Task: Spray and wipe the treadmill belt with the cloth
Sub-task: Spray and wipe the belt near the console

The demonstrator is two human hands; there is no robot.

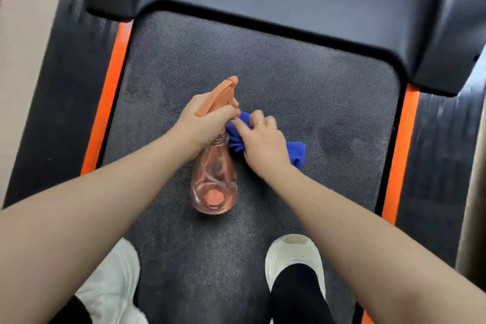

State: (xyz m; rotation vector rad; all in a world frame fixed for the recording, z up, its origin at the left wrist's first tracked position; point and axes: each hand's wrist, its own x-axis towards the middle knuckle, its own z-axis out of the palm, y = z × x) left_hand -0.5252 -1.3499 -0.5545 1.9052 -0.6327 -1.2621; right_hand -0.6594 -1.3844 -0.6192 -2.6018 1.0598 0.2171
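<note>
cloth [295, 152] mostly hidden under gripping right hand [263, 142]; left hand [202, 123] clutches spray bottle [214, 181].

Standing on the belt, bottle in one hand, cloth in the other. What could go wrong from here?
1. The shoes stand on the treadmill belt; a wet belt may get slippery.
2. The left hand aims the spray bottle with the right hand and cloth alongside, so spray may hit the hand.

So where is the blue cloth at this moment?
In the head view, the blue cloth is bunched in the right hand mid-belt, just right of the spray bottle.
</note>
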